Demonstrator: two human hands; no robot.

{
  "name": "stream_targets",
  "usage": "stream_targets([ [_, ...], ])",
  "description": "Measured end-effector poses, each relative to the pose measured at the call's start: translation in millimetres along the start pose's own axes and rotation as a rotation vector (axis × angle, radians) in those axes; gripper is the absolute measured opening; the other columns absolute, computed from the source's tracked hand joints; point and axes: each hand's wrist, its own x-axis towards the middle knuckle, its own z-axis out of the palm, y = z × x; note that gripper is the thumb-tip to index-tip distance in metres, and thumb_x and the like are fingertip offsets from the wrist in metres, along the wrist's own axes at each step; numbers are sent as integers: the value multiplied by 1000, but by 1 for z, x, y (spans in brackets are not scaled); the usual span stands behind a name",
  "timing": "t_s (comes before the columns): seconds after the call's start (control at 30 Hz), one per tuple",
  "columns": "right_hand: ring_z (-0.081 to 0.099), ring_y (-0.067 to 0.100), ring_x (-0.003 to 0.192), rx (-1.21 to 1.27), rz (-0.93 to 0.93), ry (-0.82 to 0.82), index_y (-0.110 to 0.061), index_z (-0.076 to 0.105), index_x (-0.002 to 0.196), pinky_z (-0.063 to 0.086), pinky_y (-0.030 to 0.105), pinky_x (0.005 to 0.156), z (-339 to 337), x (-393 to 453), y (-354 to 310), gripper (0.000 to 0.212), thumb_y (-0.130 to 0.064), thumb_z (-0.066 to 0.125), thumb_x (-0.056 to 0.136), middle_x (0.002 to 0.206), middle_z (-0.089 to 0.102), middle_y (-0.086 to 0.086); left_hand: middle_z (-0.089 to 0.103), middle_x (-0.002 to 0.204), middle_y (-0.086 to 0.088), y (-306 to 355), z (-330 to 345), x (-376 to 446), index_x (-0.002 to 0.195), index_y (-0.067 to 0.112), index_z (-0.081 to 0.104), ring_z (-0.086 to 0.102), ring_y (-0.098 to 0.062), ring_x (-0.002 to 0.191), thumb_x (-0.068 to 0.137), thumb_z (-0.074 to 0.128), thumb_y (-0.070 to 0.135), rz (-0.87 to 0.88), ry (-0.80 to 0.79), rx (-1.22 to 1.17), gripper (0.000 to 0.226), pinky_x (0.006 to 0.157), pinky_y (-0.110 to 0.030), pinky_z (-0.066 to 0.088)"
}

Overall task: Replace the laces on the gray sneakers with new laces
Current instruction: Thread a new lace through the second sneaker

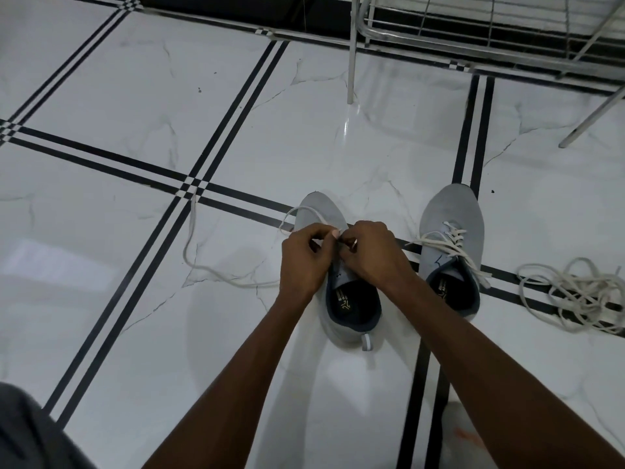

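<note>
Two gray sneakers stand on the tiled floor, toes pointing away from me. Over the left sneaker (338, 299) both hands meet at its eyelets. My left hand (304, 258) and my right hand (372, 255) each pinch a white lace (192, 245) that trails off to the left across the floor and loops over the toe. The hands hide the eyelets. The right sneaker (451, 218) is laced with a white lace, its ends lying loose.
A tangled heap of white laces (575, 292) lies on the floor right of the right sneaker. A metal rack (473, 35) on thin legs stands at the back right. Gray cloth (30, 434) shows at the bottom left corner.
</note>
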Motion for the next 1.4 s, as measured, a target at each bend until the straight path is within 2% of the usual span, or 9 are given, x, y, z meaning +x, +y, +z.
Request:
stream_targets([
  [0.07,64,12,71,121,40,19,-14,80,86,49,20,64,-3,0,5,14,-21,68,88,83,74,0,75,90,12,-4,0,1,95,18,78,68,-2,84,99,65,24,18,-32,55,15,71,-11,48],
  [0.17,61,-6,67,359,164,1,-19,82,97,42,2,62,-7,-1,9,12,-21,73,88,90,75,-8,78,97,8,-10,-2,2,101,19,80,67,-2,84,97,66,25,14,-32,137,16,77,-17,54],
  [0.27,61,-6,66,591,295,-19,-20,81,98,43,5,58,-5,-4,11,12,-20,72,90,88,75,-10,79,98,5,-7,1,1,103,18,81,65,-1,78,94,69,22,-7,-22,147,16,76,-5,46],
  [0.5,55,12,74,874,525,-55,-23,80,89,45,26,67,0,-6,15,15,-12,70,89,94,76,3,79,95,-4,-7,5,2,103,11,81,70,-11,82,91,73,20,-64,-29,149,17,83,-19,54],
  [0.7,68,24,93,951,574,-60,-24,80,86,56,38,85,6,-4,17,14,-13,73,87,95,78,5,79,95,-5,-10,9,0,101,11,81,70,-15,85,89,74,19,-59,-12,154,16,83,-24,54],
  [0.87,69,20,87,1072,533,-202,-9,77,105,59,27,74,-4,-4,23,18,-19,67,94,103,75,10,78,95,0,-12,14,0,97,17,82,69,-13,88,89,77,22,-111,33,86,11,86,-32,56],
  [1.07,64,14,68,941,453,-152,0,71,99,58,25,61,-4,3,19,11,-9,67,94,75,71,6,60,89,6,-9,14,-1,84,22,73,51,-14,94,82,80,24,-54,140,181,8,81,-13,36],
  [1.2,63,17,69,720,376,-134,-6,72,93,59,34,68,2,6,9,20,-25,65,96,81,72,14,66,79,5,-3,9,-4,80,20,72,55,-17,86,93,65,33,-8,76,376,20,84,-39,41],
  [1.4,62,15,70,570,326,-147,-7,63,105,56,35,69,-2,6,3,19,-22,53,100,85,67,5,67,67,10,-5,14,-9,75,30,76,59,-18,84,95,41,61,-208,-21,381,51,85,-43,36],
])
